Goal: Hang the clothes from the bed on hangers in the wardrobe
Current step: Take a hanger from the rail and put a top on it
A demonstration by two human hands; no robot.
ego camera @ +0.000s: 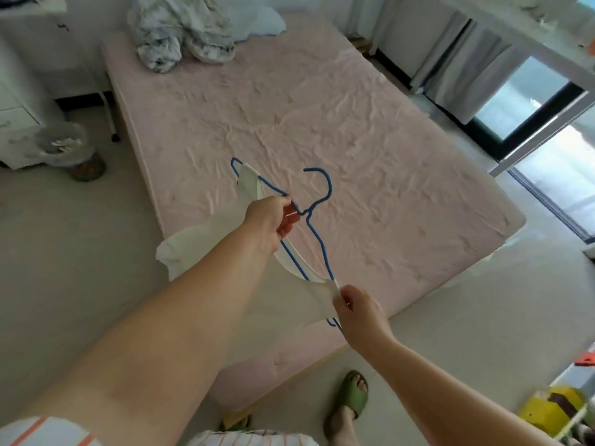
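Note:
A blue wire hanger is held in the air over the near corner of the pink bed. A white garment is draped on it, one strap over the far shoulder, the other at the near end. My left hand grips the hanger just below its hook, with the cloth hanging behind my forearm. My right hand pinches the white strap at the hanger's near end. The wardrobe is not in view.
A crumpled grey-white quilt lies at the head of the bed. A lined waste bin and white drawers stand at left. Curtains and a glass door are at right. My foot in a green slipper stands by the bed's corner.

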